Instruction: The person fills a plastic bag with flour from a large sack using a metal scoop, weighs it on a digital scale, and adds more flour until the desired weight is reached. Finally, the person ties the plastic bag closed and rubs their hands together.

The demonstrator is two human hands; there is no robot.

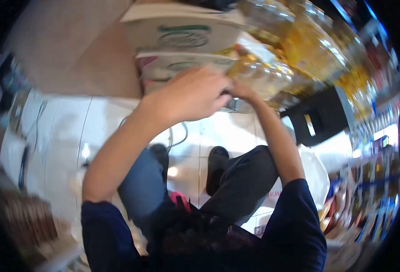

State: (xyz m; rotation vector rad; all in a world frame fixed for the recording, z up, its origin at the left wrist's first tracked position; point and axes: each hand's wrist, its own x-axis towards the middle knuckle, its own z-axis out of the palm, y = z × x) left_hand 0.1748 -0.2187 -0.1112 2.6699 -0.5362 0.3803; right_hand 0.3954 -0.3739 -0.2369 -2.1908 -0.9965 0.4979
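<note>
My left hand (204,90) reaches over the front of a white printed box (157,68), its fingers bent and smeared by motion. Touching or very near its fingertips is my right hand (241,89), mostly hidden behind them. Whatever lies between the two hands cannot be made out. Behind the front box stands a larger white box (181,38) with green print. Clear bottles of yellow liquid (263,75) stand just beyond my right hand.
More yellow bottles (315,47) fill the upper right. A black box-like object (320,115) is at the right, above a white bag (313,172). A thin cable (179,143) lies on the tiled floor (63,136) near my feet. Stocked shelves (377,181) line the right edge.
</note>
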